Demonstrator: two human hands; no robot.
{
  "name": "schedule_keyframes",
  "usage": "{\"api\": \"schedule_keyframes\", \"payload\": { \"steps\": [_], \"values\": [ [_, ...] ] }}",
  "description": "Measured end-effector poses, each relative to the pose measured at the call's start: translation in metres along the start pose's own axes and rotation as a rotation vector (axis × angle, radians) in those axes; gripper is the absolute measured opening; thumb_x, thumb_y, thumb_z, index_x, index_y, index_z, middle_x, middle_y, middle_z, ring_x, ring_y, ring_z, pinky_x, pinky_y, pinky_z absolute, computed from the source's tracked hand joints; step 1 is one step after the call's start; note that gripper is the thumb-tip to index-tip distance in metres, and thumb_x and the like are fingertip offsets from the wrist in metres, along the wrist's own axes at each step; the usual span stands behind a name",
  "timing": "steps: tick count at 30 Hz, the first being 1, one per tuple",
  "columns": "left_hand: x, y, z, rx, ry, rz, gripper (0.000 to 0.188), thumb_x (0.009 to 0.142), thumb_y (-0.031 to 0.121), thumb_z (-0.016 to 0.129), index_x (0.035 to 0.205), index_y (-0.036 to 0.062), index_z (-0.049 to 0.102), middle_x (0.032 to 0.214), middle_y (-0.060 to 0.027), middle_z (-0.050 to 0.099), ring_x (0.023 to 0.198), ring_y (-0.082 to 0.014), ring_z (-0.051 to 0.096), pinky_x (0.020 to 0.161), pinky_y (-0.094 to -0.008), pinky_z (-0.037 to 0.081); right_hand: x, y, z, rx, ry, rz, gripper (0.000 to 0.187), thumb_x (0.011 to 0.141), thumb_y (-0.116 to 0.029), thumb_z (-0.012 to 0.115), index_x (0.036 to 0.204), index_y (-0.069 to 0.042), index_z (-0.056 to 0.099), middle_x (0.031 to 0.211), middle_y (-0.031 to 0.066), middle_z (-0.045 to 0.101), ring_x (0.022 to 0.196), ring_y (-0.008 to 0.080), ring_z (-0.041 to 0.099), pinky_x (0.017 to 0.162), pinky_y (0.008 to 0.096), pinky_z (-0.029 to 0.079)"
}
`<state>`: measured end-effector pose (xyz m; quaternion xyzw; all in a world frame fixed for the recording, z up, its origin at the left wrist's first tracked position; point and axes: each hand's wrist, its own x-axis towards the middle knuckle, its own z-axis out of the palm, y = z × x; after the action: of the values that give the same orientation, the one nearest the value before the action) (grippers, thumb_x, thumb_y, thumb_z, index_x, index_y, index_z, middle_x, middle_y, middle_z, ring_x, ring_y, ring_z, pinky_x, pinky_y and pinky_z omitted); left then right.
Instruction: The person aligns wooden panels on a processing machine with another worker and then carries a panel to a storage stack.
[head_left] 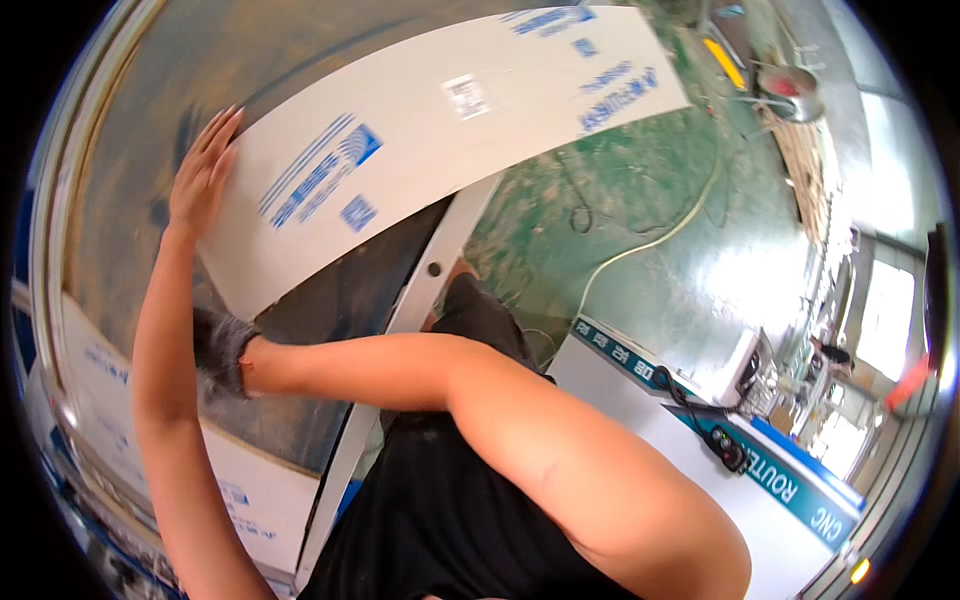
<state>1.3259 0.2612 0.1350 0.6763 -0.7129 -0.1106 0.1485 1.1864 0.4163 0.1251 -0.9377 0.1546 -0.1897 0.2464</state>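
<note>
My left hand (205,175) lies along the left end of a long white panel (420,150) with blue print. Its fingers are stretched out and close together, touching the panel's edge. The panel rests on a brown, dusty machine bed (130,190), and its right end reaches out past the bed's metal edge. Below the panel's near left corner, my right arm crosses to the left over the bed. Something dark grey and fuzzy, a glove or a cloth, covers my right hand (222,352). Motion blur hides those fingers.
Another white printed panel (270,500) lies at lower left. A metal rail (425,290) edges the bed. Right of it stands a white machine cabinet (640,420) with a black corded control box (722,447). A pale hose (650,235) crosses the green floor. A metal pot (790,92) stands at far right.
</note>
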Motion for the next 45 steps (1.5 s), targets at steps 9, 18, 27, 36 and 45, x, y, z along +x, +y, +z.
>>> {"api": "schedule_keyframes", "payload": {
  "steps": [9, 18, 27, 36, 45],
  "values": [
    [-0.004, 0.003, -0.003, 0.135, -0.056, -0.038, 0.056, 0.105, 0.043, 0.034, 0.153, 0.0171, 0.044, 0.162, -0.0025, 0.036, 0.152, -0.0210, 0.028, 0.123, -0.0366, 0.022, -0.134, 0.195, -0.201, -0.181, 0.151, 0.375, 0.101, 0.084, -0.063, 0.065, 0.155, 0.001, 0.031, 0.162, 0.0221, 0.029, 0.153, 0.0361, 0.021, 0.126, 0.0486, 0.009],
    [0.032, 0.023, 0.000, 0.187, -0.132, -0.009, 0.061, 0.101, 0.048, 0.036, 0.152, 0.0141, 0.046, 0.162, -0.0060, 0.036, 0.152, -0.0253, 0.028, 0.124, -0.0380, 0.020, -0.367, 0.505, -0.444, -0.749, 0.345, 1.044, 0.079, 0.096, -0.056, 0.049, 0.156, -0.006, 0.035, 0.163, 0.0165, 0.029, 0.152, 0.0340, 0.023, 0.123, 0.0508, 0.013],
    [-0.024, 0.015, 0.039, 0.152, 0.402, -0.578, 0.064, 0.105, 0.036, 0.043, 0.162, 0.0140, 0.024, 0.170, -0.0074, 0.012, 0.157, -0.0225, 0.003, 0.126, -0.0408, -0.001, -0.468, 0.599, -0.525, -0.757, -0.165, 0.941, 0.063, 0.102, -0.029, 0.050, 0.158, -0.006, 0.030, 0.164, 0.0166, 0.029, 0.150, 0.0334, 0.030, 0.124, 0.0464, 0.020],
    [-0.267, 0.204, 0.037, 0.313, 0.498, -0.984, 0.065, 0.103, 0.047, 0.047, 0.155, 0.0098, 0.035, 0.165, -0.0173, 0.025, 0.152, -0.0331, 0.024, 0.123, -0.0431, 0.021, -0.327, 0.579, -0.464, 0.229, 0.145, 1.132, 0.073, 0.094, -0.035, 0.071, 0.153, -0.004, 0.040, 0.148, 0.0141, 0.052, 0.128, 0.0256, 0.054, 0.104, 0.0368, 0.048],
    [-0.535, 0.275, 0.032, 0.351, 0.715, -1.610, 0.058, 0.095, 0.028, 0.062, 0.146, 0.0051, 0.045, 0.160, -0.0149, 0.035, 0.148, -0.0331, 0.033, 0.121, -0.0446, 0.028, -0.221, 0.496, -0.486, -0.427, 0.083, 0.909, 0.075, 0.092, -0.029, 0.075, 0.153, -0.004, 0.039, 0.146, 0.0139, 0.054, 0.129, 0.0254, 0.053, 0.101, 0.0389, 0.050]
  ]
}}
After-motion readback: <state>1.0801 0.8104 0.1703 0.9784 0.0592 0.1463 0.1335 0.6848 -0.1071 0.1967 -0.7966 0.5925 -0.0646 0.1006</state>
